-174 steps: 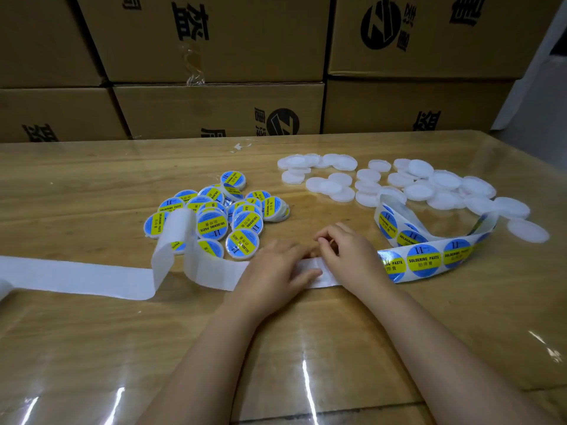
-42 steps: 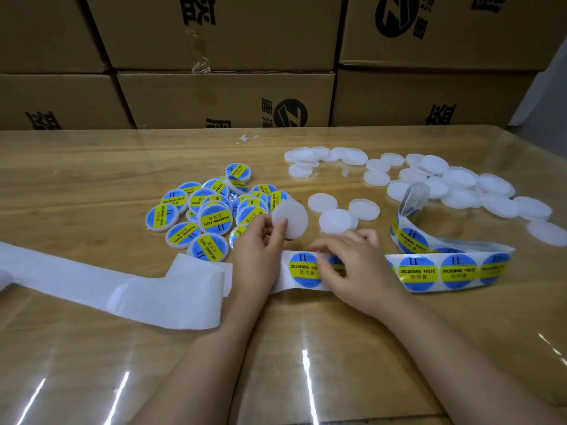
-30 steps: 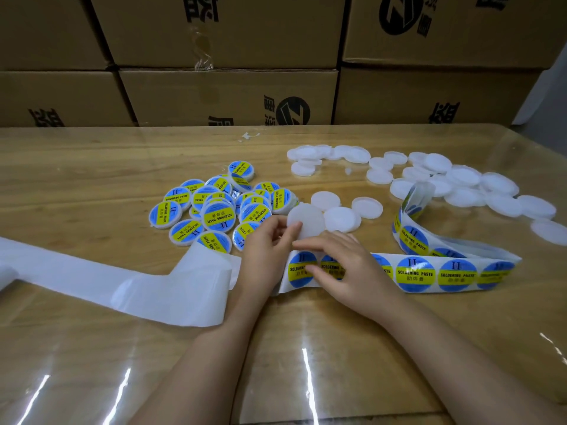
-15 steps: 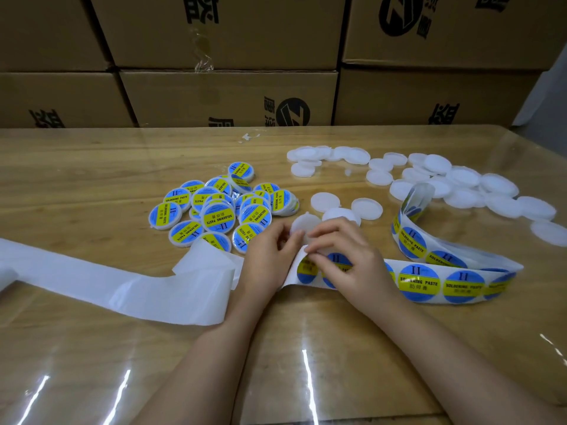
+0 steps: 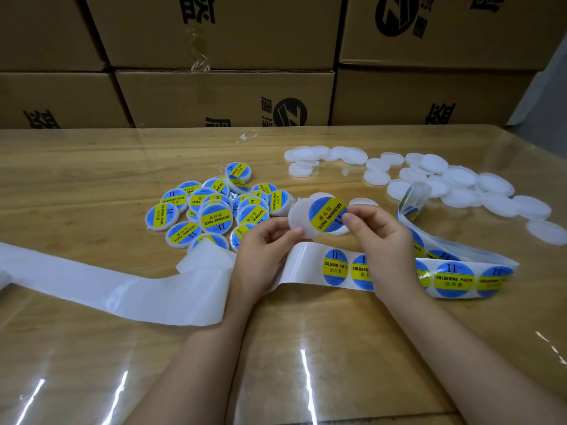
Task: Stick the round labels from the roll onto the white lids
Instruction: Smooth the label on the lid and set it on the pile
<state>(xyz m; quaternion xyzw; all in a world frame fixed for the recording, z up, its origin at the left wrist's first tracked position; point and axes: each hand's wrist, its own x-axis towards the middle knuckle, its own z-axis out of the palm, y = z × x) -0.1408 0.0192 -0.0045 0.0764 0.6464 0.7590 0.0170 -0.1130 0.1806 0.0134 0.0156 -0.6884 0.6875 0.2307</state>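
My left hand pinches a bare white lid by its lower edge, held above the table. My right hand holds a round blue and yellow label by its right edge, just right of that lid and overlapping it. Under both hands runs the label strip, with several labels still on it. Its empty white backing trails off to the left. Bare white lids lie scattered at the back right. A pile of labelled lids sits left of my hands.
Stacked cardboard boxes wall off the far edge of the wooden table, which has a glossy clear cover. Two loose white lids lie just behind my hands. The strip loops upright near the bare lids.
My right hand has peeled a label off the strip and lifted it up beside the white lid. My left hand has raised the lid slightly. The strip's leading end is now bare.
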